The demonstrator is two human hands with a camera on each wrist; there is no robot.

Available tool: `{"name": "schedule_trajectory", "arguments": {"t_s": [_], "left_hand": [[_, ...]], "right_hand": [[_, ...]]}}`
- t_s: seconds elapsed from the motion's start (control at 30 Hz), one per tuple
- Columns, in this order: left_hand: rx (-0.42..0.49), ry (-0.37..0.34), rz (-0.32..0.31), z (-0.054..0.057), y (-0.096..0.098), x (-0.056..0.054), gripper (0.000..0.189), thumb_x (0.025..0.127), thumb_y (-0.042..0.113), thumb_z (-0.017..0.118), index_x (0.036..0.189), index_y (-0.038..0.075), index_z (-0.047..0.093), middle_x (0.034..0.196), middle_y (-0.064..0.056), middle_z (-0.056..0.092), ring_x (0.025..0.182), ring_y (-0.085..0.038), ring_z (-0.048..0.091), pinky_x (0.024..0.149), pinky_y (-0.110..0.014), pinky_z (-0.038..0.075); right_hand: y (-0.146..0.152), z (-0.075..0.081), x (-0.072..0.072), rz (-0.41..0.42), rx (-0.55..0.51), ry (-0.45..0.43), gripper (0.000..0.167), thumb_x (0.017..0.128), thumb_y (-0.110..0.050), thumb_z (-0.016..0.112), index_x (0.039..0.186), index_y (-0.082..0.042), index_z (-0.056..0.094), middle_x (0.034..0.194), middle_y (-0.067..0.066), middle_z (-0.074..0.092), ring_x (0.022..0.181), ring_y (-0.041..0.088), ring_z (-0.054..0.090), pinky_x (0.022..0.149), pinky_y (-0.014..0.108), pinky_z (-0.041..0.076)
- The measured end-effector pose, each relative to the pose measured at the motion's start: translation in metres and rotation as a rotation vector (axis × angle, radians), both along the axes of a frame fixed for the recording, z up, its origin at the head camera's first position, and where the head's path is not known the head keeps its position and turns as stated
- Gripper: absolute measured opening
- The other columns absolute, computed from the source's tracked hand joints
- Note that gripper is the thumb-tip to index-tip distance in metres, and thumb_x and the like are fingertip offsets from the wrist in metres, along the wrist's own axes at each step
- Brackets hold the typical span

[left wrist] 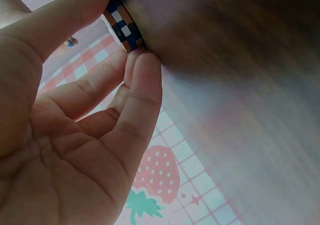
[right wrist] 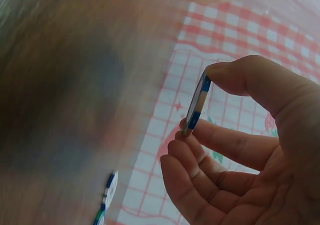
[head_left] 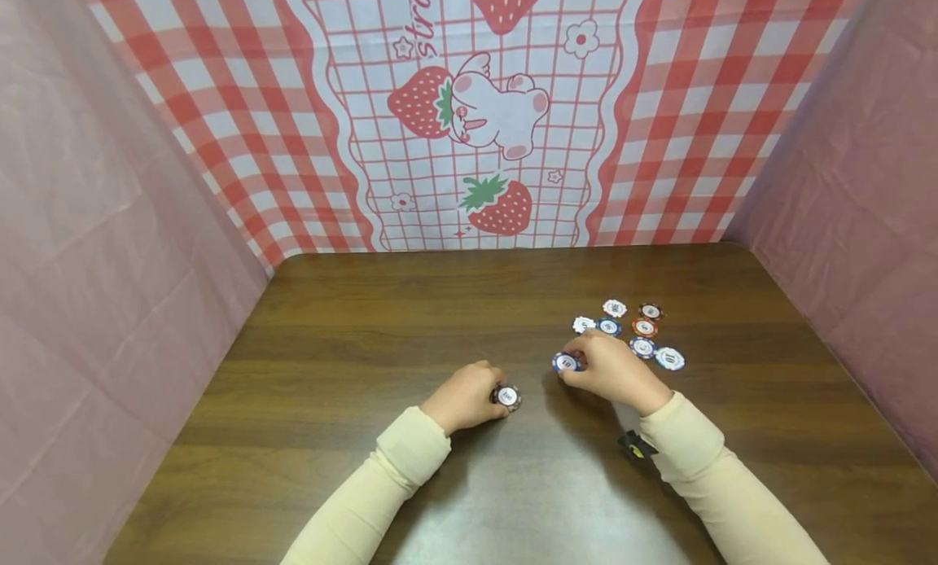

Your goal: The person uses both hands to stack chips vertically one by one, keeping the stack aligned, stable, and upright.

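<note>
My left hand [head_left: 467, 397] grips a short stack of poker chips [head_left: 507, 396] near the middle of the table, a black chip marked 100 on top. In the left wrist view, thumb and fingertips hold the stack's [left wrist: 122, 27] edges close to the wood. To the right, my right hand [head_left: 614, 371] pinches a single blue poker chip [head_left: 567, 362] marked 10. The right wrist view shows that chip [right wrist: 197, 106] edge-on between thumb and fingertips, above the tabletop. Beyond this hand lie a white chip [head_left: 584, 325] and a blue chip [head_left: 608, 327], touching or overlapping.
More loose chips lie at the right: a white one [head_left: 614, 308], a black one [head_left: 650, 311], a red one [head_left: 645, 327], a blue one [head_left: 642, 348] and a white 10 [head_left: 670, 359]. Checked cloth [head_left: 659, 142] rises behind the wooden table [head_left: 352, 304]; pink cloth [head_left: 843, 182] hangs at both sides.
</note>
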State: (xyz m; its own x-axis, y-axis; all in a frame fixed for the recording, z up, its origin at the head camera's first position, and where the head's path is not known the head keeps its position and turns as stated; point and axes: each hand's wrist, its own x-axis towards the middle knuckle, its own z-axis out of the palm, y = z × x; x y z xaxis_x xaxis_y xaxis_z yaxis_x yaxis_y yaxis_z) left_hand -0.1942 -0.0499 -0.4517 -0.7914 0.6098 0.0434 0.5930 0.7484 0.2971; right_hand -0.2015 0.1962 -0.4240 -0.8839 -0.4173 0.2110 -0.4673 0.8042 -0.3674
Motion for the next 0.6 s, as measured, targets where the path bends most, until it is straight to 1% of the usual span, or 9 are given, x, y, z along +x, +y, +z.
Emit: {"name": "schedule_trajectory", "arguments": {"t_s": [0.1, 0.3, 0.4, 0.6], "left_hand": [[-0.003, 0.002, -0.001, 0.0, 0.0, 0.0, 0.026, 0.074, 0.026, 0.081, 0.093, 0.012, 0.071, 0.085, 0.002, 0.067, 0.08, -0.011, 0.057, 0.071, -0.025, 0.048], [-0.009, -0.002, 0.004, 0.0, 0.0, 0.0, 0.026, 0.075, 0.027, 0.081, 0.093, 0.012, 0.07, 0.086, 0.002, 0.067, 0.08, -0.011, 0.058, 0.071, -0.025, 0.049], [-0.011, -0.001, 0.003, 0.0, 0.0, 0.0, 0.026, 0.076, 0.027, 0.081, 0.093, 0.011, 0.07, 0.085, 0.002, 0.067, 0.08, -0.011, 0.057, 0.071, -0.025, 0.048], [-0.006, -0.012, 0.01, 0.0, 0.0, -0.001, 0.026, 0.075, 0.027, 0.082, 0.091, 0.012, 0.069, 0.083, 0.003, 0.065, 0.077, -0.01, 0.055, 0.068, -0.024, 0.046]], "right_hand": [[-0.008, -0.002, 0.0, 0.037, 0.007, 0.009, 0.026, 0.076, -0.02, 0.075, 0.095, -0.003, 0.072, 0.084, 0.003, 0.064, 0.07, 0.011, 0.053, 0.065, 0.03, 0.046], [-0.024, -0.003, 0.002, 0.122, 0.007, -0.019, 0.025, 0.078, -0.022, 0.077, 0.097, -0.007, 0.072, 0.085, 0.001, 0.061, 0.07, 0.008, 0.051, 0.063, 0.024, 0.043], [-0.031, -0.003, 0.004, 0.142, 0.009, -0.04, 0.025, 0.078, -0.023, 0.077, 0.098, -0.008, 0.072, 0.087, 0.001, 0.063, 0.071, 0.009, 0.052, 0.064, 0.024, 0.044], [-0.04, -0.004, 0.005, 0.153, 0.022, -0.065, 0.027, 0.078, -0.026, 0.077, 0.099, -0.009, 0.072, 0.089, 0.001, 0.063, 0.072, 0.008, 0.053, 0.065, 0.024, 0.045]]}}
